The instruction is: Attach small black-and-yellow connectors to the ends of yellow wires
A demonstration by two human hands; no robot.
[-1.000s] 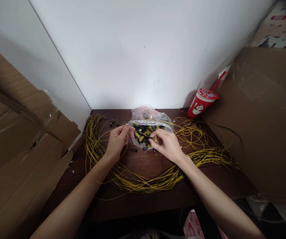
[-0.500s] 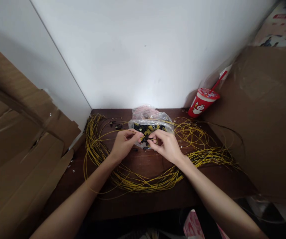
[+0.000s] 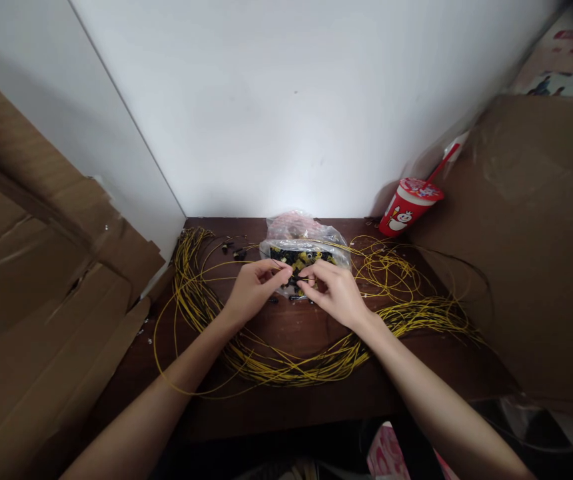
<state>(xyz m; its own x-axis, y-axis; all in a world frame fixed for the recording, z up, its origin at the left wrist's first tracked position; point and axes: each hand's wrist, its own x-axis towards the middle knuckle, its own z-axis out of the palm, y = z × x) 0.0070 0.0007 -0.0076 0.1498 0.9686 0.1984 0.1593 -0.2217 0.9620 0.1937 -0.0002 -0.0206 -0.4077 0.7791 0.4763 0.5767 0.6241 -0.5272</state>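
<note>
My left hand (image 3: pixel 255 291) and my right hand (image 3: pixel 333 291) meet over the middle of a dark wooden table (image 3: pixel 296 393), fingertips almost touching. Both are pinched closed. Between them runs a thin yellow wire (image 3: pixel 294 275), and my right fingers also grip a small black connector. Just behind the hands lies a clear plastic bag (image 3: pixel 302 243) filled with small black and yellow parts. A big loose coil of yellow wires (image 3: pixel 276 363) lies around my hands on the table.
A red paper cup (image 3: pixel 408 207) with a straw stands at the back right corner. Cardboard sheets (image 3: pixel 41 280) lean on the left, and a cardboard box (image 3: pixel 541 240) stands on the right. A white wall closes the back. A few small black parts (image 3: pixel 234 251) lie back left.
My left hand has moved right to meet my right hand in front of the bag. One loose wire loop has slid outward at the front left.
</note>
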